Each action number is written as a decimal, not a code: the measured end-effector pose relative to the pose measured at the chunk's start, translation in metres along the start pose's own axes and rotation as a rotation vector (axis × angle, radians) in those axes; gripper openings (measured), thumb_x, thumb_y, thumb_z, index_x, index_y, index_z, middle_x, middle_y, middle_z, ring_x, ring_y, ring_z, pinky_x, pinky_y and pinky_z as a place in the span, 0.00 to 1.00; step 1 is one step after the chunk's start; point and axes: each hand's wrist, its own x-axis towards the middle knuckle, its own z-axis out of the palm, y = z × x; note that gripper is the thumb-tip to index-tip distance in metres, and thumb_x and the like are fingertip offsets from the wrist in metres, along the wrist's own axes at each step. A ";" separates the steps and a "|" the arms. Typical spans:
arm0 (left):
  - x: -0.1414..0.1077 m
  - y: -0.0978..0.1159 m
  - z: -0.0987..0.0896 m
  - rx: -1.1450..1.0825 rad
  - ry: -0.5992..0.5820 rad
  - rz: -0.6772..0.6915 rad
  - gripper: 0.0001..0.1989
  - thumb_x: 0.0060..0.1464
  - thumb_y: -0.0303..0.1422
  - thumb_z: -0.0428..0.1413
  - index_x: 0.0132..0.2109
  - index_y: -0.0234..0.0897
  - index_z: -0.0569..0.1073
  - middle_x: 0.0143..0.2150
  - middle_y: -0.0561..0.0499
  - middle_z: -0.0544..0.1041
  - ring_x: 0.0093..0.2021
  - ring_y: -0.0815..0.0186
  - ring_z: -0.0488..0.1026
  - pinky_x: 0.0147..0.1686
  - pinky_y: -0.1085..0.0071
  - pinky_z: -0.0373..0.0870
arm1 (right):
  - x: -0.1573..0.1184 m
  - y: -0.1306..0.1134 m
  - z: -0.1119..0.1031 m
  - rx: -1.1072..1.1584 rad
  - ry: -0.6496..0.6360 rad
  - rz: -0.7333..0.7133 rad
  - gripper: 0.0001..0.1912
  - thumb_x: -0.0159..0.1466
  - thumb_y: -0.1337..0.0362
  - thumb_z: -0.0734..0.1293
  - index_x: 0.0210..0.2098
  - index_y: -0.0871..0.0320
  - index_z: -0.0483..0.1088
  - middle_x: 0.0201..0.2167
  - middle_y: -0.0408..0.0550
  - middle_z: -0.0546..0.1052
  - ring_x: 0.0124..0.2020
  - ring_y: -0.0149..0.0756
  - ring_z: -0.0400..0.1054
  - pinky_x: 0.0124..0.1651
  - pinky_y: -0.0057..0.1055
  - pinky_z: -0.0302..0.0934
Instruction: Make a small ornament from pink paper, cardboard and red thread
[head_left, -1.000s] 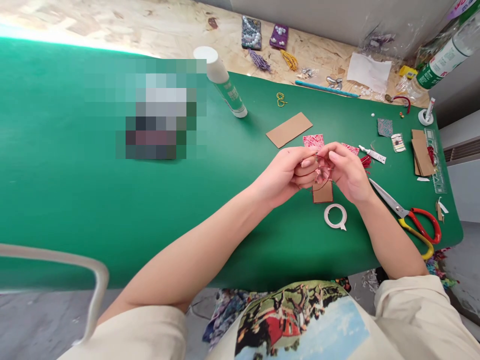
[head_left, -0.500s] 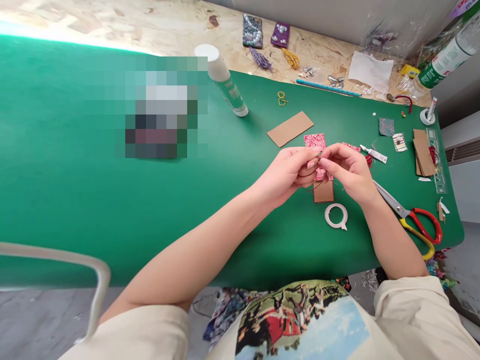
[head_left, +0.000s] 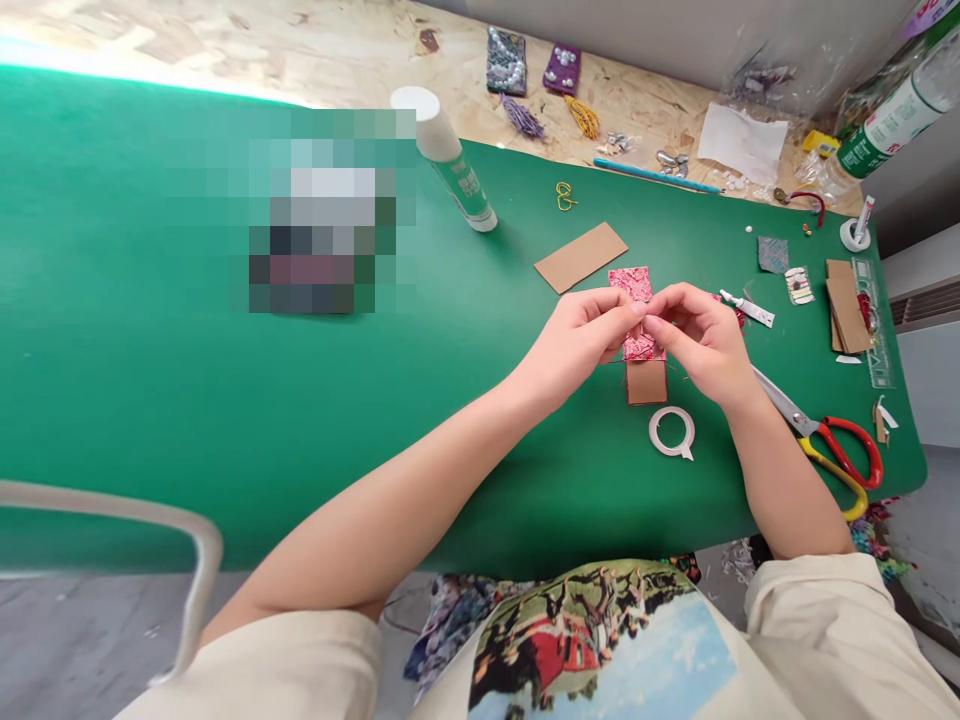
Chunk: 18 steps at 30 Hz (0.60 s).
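Note:
My left hand [head_left: 581, 340] and my right hand [head_left: 701, 335] meet fingertip to fingertip, both pinched on a thin dark thread [head_left: 619, 361]. Its ends trail out just below the fingers. Under the hands lies red-and-white patterned fabric [head_left: 630, 281], partly covered by my fingers. A small brown cardboard piece with a red edge [head_left: 646, 383] adjoins it on the near side. Closer to me is a white roll of tape [head_left: 655, 432]. Scissors [head_left: 823, 427] with red and yellow handles rest beside my right forearm.
A longer cardboard strip [head_left: 581, 258] and a white-capped glue stick [head_left: 459, 170] are beyond my left hand. To the right lie a white tube [head_left: 750, 309], a grey fabric square [head_left: 772, 254], stacked cardboard strips [head_left: 849, 305] and a clear ruler [head_left: 883, 350]. A blue pencil [head_left: 656, 175] lies behind.
My left fingers have shifted slightly and now lie straighter against the right fingertips. The thread's loop below them has moved, and more of the patterned fabric shows. Everything else stays put.

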 end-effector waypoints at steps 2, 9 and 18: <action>0.001 -0.001 -0.001 0.020 -0.006 0.015 0.16 0.46 0.38 0.60 0.21 0.38 0.62 0.18 0.60 0.53 0.20 0.77 0.47 0.22 0.73 0.43 | -0.001 0.001 0.000 -0.015 0.009 -0.009 0.19 0.60 0.47 0.75 0.33 0.57 0.72 0.27 0.40 0.72 0.26 0.25 0.65 0.28 0.24 0.64; 0.000 -0.002 -0.001 0.149 0.018 0.154 0.15 0.49 0.38 0.62 0.23 0.37 0.67 0.19 0.58 0.59 0.24 0.73 0.54 0.25 0.71 0.50 | -0.001 -0.002 -0.001 -0.063 0.024 0.007 0.22 0.59 0.44 0.75 0.33 0.56 0.71 0.28 0.40 0.72 0.28 0.27 0.66 0.29 0.25 0.66; -0.001 0.003 0.000 0.070 -0.031 0.104 0.22 0.45 0.44 0.68 0.21 0.37 0.67 0.19 0.58 0.59 0.23 0.73 0.53 0.24 0.71 0.48 | -0.001 -0.004 -0.005 -0.054 -0.066 0.023 0.22 0.60 0.43 0.73 0.32 0.56 0.69 0.28 0.41 0.71 0.28 0.28 0.65 0.31 0.26 0.65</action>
